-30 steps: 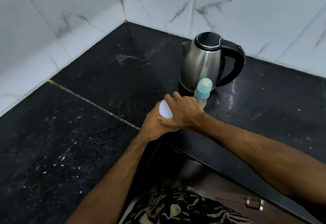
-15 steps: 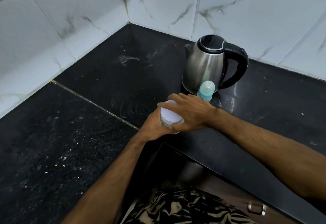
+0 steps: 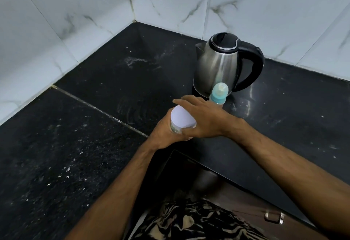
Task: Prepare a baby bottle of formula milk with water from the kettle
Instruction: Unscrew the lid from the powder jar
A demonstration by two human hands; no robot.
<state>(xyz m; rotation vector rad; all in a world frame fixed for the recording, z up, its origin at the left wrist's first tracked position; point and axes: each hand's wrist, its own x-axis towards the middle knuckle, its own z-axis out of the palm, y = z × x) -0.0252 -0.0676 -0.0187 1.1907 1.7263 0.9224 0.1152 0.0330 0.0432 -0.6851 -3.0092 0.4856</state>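
Black speckled stone countertop (image 3: pixel 79 164) set into a corner of white marbled wall tiles (image 3: pixel 66 22); pale dust and smears show on the surface. A steel kettle (image 3: pixel 217 69) with black lid and handle stands upright near the back wall, lid closed. A baby bottle (image 3: pixel 218 93) with a teal collar and clear cap stands just in front of the kettle; its lower part is hidden behind the right hand. Left hand (image 3: pixel 162 135) is wrapped around the body of a formula container (image 3: pixel 182 121) with a white lid, held near the counter's front edge. Right hand (image 3: pixel 204 120) lies over the lid's far side, fingers spread and extended, thumb against the container's near side; whether it grips the lid cannot be told. A patterned garment (image 3: pixel 189 220) shows below.
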